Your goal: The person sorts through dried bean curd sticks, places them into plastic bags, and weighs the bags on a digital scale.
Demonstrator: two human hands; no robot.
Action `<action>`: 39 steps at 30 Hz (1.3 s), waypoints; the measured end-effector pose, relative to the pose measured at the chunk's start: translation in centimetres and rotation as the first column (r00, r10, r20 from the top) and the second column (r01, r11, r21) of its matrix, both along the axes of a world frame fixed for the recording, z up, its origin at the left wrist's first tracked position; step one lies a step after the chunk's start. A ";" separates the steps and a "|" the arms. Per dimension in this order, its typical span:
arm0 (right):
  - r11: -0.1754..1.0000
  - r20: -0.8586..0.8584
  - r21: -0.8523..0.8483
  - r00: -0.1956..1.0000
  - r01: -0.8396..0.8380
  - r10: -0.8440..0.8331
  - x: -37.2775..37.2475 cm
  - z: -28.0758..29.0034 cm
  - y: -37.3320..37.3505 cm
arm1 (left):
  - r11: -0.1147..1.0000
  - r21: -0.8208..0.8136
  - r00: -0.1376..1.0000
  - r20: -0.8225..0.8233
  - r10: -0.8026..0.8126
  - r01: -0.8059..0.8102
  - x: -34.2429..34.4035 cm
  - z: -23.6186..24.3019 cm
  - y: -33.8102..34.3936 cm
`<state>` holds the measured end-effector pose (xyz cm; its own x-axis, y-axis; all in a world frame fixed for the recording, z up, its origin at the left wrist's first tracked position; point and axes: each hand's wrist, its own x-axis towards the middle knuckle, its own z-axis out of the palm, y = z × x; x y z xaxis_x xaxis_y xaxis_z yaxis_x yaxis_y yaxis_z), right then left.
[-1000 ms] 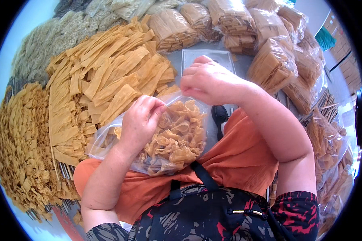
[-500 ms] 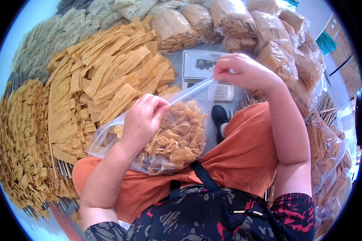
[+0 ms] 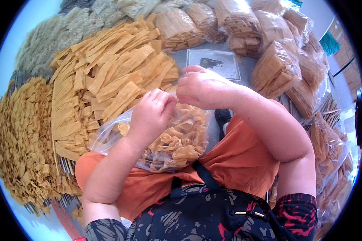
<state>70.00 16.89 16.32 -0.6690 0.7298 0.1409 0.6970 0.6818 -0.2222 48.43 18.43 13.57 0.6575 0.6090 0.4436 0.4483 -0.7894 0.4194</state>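
A clear plastic bag rests on my lap, filled with curled, yellow-brown dried pieces that look like tofu skin. My left hand pinches the bag's top edge with thumb and fingers. Close beside it, my right hand is also closed in a pinch on that edge, its fingertips almost touching the left ones. The edge between them is mostly hidden by my fingers.
A scale stands beyond my right hand. Flat yellow strips are piled ahead to the left, beside a heap of crinkled pieces. Bagged bundles are stacked at the far right. A dark shoe shows beyond the bag.
My right hand has slid left along the bag's top edge, from over the scale to beside my left hand. My left hand has barely moved and keeps its pinch.
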 end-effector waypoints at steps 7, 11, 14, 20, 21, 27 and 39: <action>0.994 -0.213 0.068 0.973 -0.080 0.093 1.1 -1.1 0.8 | 0.993 -0.098 0.998 -0.006 -0.067 0.066 -0.8 0.3 0.6; 0.997 -0.204 0.041 0.976 -0.073 0.080 1.8 -0.9 0.5 | 0.967 -0.251 0.997 -0.033 -0.063 0.052 -1.8 0.5 0.6; 0.999 -0.230 -0.003 0.972 -0.054 0.052 2.5 -1.0 0.7 | 0.950 -0.309 0.997 -0.047 -0.054 0.037 -2.5 0.6 0.6; 1.000 -0.228 -0.015 0.974 -0.022 0.018 3.4 -1.1 1.1 | 0.955 -0.296 0.995 -0.098 -0.008 -0.022 -3.7 0.5 0.6; 1.000 -0.232 -0.030 0.973 -0.010 0.003 3.5 -1.1 1.1 | 0.962 -0.272 0.994 -0.109 -0.006 -0.024 -3.8 0.5 0.6; 0.992 -0.219 -0.092 0.971 0.081 -0.100 4.2 -1.0 0.7 | 0.965 -0.249 0.985 -0.171 0.038 -0.080 -5.3 0.9 0.5; 0.986 -0.238 -0.144 0.964 0.087 -0.120 4.7 -1.3 1.4 | 0.949 -0.267 0.962 -0.253 0.099 -0.168 -10.5 1.9 0.5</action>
